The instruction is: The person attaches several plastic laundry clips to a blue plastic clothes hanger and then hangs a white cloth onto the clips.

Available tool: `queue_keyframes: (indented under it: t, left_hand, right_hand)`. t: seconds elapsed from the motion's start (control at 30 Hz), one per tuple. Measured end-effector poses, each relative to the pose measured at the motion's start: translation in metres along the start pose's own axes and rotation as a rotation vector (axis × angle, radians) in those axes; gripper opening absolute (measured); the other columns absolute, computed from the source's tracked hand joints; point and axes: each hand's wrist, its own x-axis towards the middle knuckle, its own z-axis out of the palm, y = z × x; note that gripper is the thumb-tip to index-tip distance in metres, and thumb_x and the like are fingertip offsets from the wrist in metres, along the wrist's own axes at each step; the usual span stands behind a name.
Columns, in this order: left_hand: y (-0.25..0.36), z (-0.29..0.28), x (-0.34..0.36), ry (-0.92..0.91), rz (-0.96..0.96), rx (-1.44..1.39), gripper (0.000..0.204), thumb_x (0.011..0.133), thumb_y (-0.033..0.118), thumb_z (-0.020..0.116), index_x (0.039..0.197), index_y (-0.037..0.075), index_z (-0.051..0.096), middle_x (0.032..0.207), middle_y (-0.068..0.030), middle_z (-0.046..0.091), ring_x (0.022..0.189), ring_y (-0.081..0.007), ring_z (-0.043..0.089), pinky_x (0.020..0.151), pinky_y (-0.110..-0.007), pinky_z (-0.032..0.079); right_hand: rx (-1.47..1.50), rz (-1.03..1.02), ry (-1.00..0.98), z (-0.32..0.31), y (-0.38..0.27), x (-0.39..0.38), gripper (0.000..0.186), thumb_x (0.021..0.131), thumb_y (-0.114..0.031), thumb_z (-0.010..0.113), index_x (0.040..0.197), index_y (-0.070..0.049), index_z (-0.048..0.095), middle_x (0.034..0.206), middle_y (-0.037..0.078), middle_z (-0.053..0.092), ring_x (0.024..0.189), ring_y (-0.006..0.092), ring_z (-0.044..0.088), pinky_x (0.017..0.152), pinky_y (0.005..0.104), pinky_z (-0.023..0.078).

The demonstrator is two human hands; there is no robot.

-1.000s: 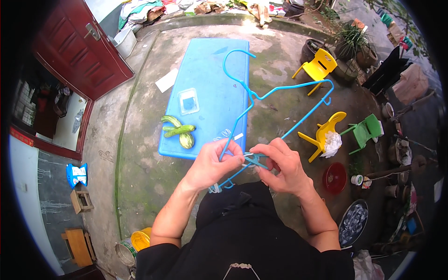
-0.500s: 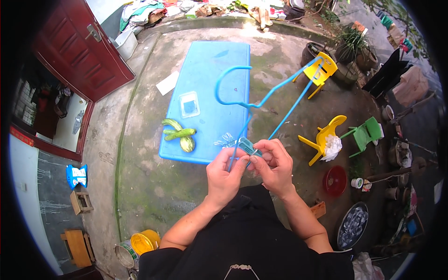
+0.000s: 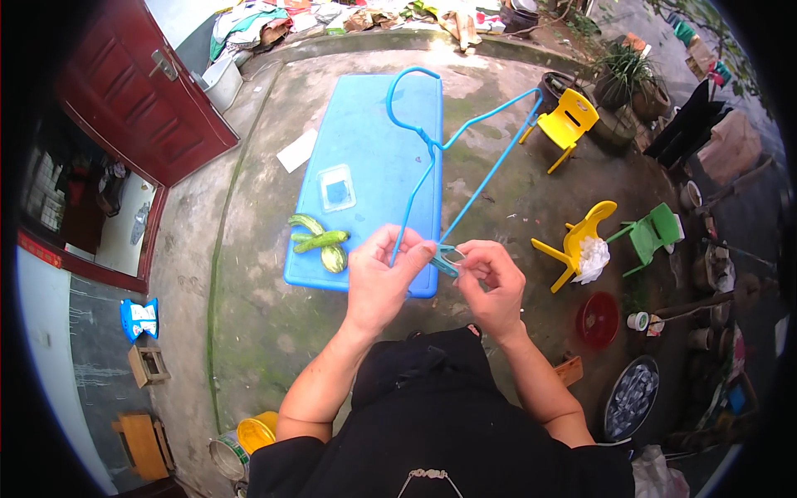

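A blue clothes hanger (image 3: 432,143) stands up at a slant before me, its hook toward the far side. My left hand (image 3: 378,278) is closed round one of its lower wires, thumb and forefinger pressed together. At those fingertips a teal clothespin (image 3: 446,261) sits beside the hanger's long bar; whether it grips the bar I cannot tell. My right hand (image 3: 491,286) pinches the clothespin's right end, where a thin pale wire shows. Behind the hanger lies a blue table (image 3: 374,149), bearing a clear plastic box (image 3: 337,189) and several green striped gourds (image 3: 320,238).
To the right stand two yellow chairs (image 3: 568,119) and a green chair (image 3: 656,234). Lower right are a red basin (image 3: 598,320) and a wide round tub (image 3: 631,398). A red door (image 3: 141,91) stands at the left, with a small wooden stool (image 3: 147,365) below it.
The hanger has swung up and leftward with my left hand. My right hand has drawn slightly apart from the left, so more of the clothespin shows between them.
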Motion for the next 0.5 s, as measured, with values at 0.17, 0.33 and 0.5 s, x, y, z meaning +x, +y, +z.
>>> queue_keyframes:
  t: [0.17, 0.33, 0.5]
  left_hand:
    - [0.011, -0.004, 0.01, 0.066, -0.06, -0.105, 0.014, 0.083, 0.013, 0.068, 0.082, 0.005, 0.057, 0.069, 0.003, 0.058, 0.048, 0.0022, 0.038, 0.041, -0.015, 0.025]
    - [0.022, -0.008, 0.013, 0.014, -0.2, -0.116, 0.019, 0.085, 0.019, 0.068, 0.082, 0.004, 0.057, 0.064, 0.0066, 0.051, 0.049, 0.002, 0.038, 0.042, -0.016, 0.025]
    - [0.018, -0.021, 0.017, 0.017, -0.223, -0.187, 0.025, 0.089, 0.027, 0.062, 0.081, 0.004, 0.055, 0.053, 0.0088, 0.042, 0.04, 0.0013, 0.027, 0.038, -0.018, 0.017]
  right_hand:
    - [0.261, 0.325, -0.114, -0.003, 0.016, -0.005, 0.019, 0.079, 0.001, 0.059, 0.098, 0.001, 0.055, 0.1, 0.009, 0.06, 0.079, 0.0169, 0.065, 0.071, 0.0258, 0.051]
    - [0.683, 0.542, -0.112, 0.002, 0.004, 0.018, 0.04, 0.08, -0.002, 0.057, 0.118, -0.001, 0.043, 0.114, 0.015, 0.054, 0.091, 0.0204, 0.06, 0.074, 0.0304, 0.05]
    - [1.055, 0.606, -0.247, -0.001, 0.001, 0.031, 0.049, 0.08, -0.007, 0.056, 0.125, -0.005, 0.036, 0.122, 0.014, 0.05, 0.101, 0.0214, 0.056, 0.076, 0.0344, 0.051]
